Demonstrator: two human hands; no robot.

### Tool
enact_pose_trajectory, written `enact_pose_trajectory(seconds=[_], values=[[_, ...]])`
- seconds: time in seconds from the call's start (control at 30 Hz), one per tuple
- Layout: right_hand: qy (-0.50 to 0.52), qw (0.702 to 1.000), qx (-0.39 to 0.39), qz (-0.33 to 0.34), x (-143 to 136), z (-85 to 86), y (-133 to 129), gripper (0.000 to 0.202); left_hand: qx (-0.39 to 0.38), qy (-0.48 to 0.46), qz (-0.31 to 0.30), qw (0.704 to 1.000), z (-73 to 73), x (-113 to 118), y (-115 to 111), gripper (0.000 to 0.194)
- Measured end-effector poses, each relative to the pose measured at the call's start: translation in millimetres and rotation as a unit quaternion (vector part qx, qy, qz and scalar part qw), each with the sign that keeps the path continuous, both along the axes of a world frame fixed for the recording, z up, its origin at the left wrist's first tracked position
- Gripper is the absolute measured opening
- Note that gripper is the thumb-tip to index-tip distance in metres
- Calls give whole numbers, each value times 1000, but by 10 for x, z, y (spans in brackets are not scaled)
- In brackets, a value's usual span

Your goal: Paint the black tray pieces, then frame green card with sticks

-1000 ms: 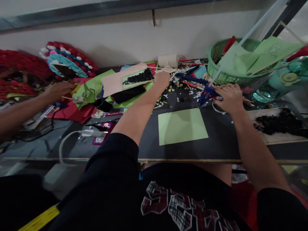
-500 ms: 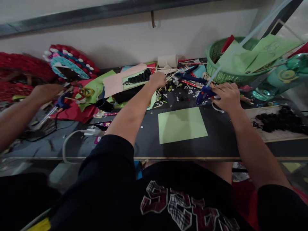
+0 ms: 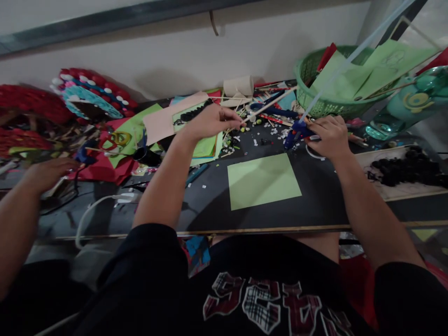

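My left hand [image 3: 212,122] pinches the near end of a thin wooden stick [image 3: 268,105], which points up and to the right over the scraps. My right hand [image 3: 329,135] is wrapped round a blue glue gun [image 3: 293,135] at the right, its nozzle low near the table. A long translucent glue stick [image 3: 345,64] rises out of the gun's back. Between my forearms a light green sheet of paper [image 3: 264,182] lies flat on the dark table. Behind my left hand, a card with a row of black pieces [image 3: 192,113] is partly covered.
A green basket [image 3: 320,108] of paper stands at the back right, beside a teal bottle [image 3: 399,112]. A board with black curled pieces [image 3: 409,168] lies at the right. Another person's hand [image 3: 52,173] is at the left, near red paper [image 3: 105,171]. Scraps litter the back.
My left hand has drawn back toward me from the scrap pile, bringing out the wooden stick. My right hand stays on the glue gun. The other person's hand has come lower.
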State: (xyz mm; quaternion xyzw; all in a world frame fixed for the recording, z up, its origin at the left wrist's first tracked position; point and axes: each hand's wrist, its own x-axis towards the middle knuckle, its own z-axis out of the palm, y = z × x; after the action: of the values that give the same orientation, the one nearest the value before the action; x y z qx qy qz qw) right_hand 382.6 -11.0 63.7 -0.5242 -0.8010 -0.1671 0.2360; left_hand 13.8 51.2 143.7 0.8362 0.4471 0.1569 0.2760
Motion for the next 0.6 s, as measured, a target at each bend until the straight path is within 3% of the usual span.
enact_pose_trajectory(seconds=[0.07, 0.17, 0.33, 0.5, 0.6], values=[[1, 1000, -22, -14, 5, 6, -5, 34, 31, 4, 3, 1000, -115, 33, -272, 33], [4, 999, -44, -21, 4, 17, -8, 35, 75, 19, 30, 997, -327, -1, -483, 30], [10, 999, -44, -17, 10, 35, -15, 34, 87, 45, 3, 995, -582, -82, -537, 27], [-3, 998, -65, -18, 30, 68, -28, 33, 127, 81, -81, 985, -670, -111, -570, 28], [-11, 998, -60, -16, 33, 83, -29, 31, 139, 117, -95, 979, -711, -137, -568, 27]])
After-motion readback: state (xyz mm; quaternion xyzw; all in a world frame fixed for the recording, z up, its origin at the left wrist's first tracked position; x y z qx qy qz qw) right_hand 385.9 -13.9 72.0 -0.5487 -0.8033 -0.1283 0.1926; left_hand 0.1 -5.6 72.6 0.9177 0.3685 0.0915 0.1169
